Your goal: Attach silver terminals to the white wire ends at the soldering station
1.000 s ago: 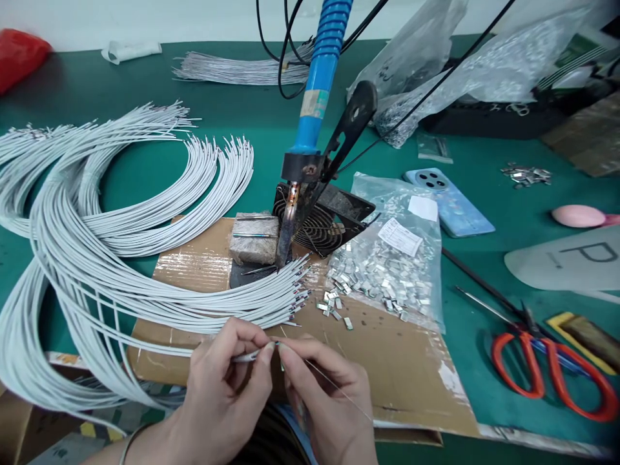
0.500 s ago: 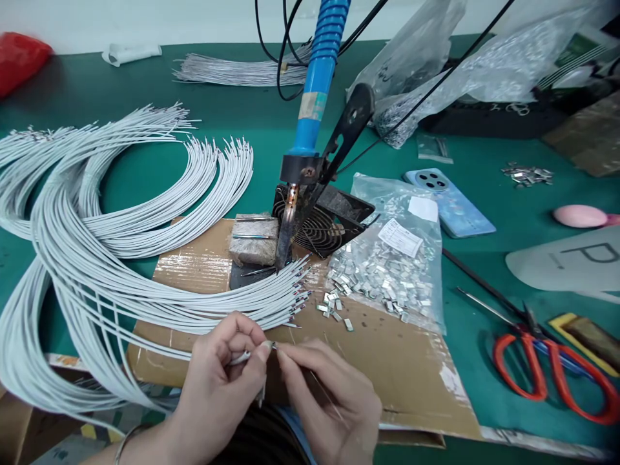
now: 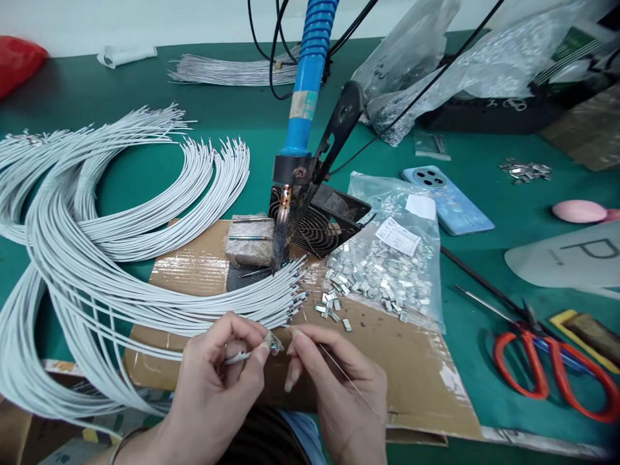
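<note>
Pinched in my left hand (image 3: 217,381) is a white cable (image 3: 237,358), with a small shiny metal piece (image 3: 275,344) at its end between thumb and fingers. A thin silvery wire, which looks like solder wire (image 3: 347,378), runs through my right hand (image 3: 341,381); thumb and index finger press on it just right of the metal piece. Beyond both hands, a blue-handled soldering iron (image 3: 301,123) is fixed in a stand with its tip pointing down. White cables (image 3: 194,300) lie in a bundle on the cardboard (image 3: 416,381), their ends near my hands.
A plastic bag of small metal pieces (image 3: 382,278) lies right of a black fan (image 3: 314,226). Further right are a blue phone (image 3: 450,200), red-handled scissors (image 3: 523,365) and tweezers (image 3: 484,303). More curved cable bundles (image 3: 159,219) cover the left side of the green mat (image 3: 135,174).
My right hand has drawn slightly right, away from the cable end, and its fingers have spread a little. The metal piece at my left fingertips shows more now. The view has shifted slightly.
</note>
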Tool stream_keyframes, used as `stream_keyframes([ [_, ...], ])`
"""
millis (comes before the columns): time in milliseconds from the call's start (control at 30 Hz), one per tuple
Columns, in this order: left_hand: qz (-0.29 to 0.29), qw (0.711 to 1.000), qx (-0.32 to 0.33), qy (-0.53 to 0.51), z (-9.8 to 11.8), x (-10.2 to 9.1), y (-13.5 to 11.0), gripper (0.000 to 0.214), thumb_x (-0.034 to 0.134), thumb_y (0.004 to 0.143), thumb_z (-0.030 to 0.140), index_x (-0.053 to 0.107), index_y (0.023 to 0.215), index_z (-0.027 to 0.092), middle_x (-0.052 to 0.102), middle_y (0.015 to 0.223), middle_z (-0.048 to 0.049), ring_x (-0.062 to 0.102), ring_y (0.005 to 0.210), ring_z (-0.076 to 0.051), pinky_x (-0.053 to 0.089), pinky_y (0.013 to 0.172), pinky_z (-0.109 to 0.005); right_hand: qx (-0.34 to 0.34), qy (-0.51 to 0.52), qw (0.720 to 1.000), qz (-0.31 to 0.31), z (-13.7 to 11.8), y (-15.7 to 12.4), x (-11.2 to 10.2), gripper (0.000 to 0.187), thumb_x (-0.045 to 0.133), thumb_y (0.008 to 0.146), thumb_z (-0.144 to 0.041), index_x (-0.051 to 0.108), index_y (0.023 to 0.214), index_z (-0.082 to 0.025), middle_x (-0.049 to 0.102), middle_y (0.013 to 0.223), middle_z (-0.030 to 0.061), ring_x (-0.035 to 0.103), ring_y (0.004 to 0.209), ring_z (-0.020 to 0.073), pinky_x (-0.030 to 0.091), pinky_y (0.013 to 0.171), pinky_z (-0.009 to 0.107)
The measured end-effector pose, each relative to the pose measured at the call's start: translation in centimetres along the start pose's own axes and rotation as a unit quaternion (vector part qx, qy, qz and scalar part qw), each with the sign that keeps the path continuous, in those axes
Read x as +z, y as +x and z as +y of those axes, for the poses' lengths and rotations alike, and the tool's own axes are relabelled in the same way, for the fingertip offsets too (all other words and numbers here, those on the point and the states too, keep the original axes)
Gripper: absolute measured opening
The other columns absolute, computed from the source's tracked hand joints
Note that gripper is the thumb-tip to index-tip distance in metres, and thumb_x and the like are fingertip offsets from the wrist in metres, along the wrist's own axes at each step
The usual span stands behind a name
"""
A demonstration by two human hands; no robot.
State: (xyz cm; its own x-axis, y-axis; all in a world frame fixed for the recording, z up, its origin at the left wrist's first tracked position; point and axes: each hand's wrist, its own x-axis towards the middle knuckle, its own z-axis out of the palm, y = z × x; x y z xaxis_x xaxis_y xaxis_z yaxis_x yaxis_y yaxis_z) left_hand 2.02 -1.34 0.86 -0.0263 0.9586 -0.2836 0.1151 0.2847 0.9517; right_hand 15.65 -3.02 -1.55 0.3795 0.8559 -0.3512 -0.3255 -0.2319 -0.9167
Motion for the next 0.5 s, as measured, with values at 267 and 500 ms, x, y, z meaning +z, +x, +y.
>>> stream_keyframes([
  [267,0.028,1.000,0.005,-0.002,1.03,0.93,-0.19,0.010,0.075,0.078,0.016,0.069,0.073,0.022,0.076,0.081,-0.0020,0.071,0.073,-0.015,0.051,0.057,-0.018,-0.076,-0.049,0.996,-0.022,-0.38,0.11,0.47,0.011,0.081,0.084,-0.024,0.091,0.083,-0.030,0.069,0.070,0.0001,0.059,0.060,0.0123,0.047,0.054,0.023],
  [500,0.030,0.999,0.029,0.012,0.94,1.00,-0.04,0.012,0.075,0.078,0.014,0.069,0.072,0.022,0.075,0.077,-0.0014,0.071,0.068,-0.016,0.053,0.056,-0.020,-0.100,-0.069,0.992,-0.035,-0.25,-0.08,0.47,0.016,0.081,0.087,-0.022,0.091,0.088,-0.033,0.071,0.074,0.0007,0.064,0.069,0.0149,0.051,0.061,0.023],
])
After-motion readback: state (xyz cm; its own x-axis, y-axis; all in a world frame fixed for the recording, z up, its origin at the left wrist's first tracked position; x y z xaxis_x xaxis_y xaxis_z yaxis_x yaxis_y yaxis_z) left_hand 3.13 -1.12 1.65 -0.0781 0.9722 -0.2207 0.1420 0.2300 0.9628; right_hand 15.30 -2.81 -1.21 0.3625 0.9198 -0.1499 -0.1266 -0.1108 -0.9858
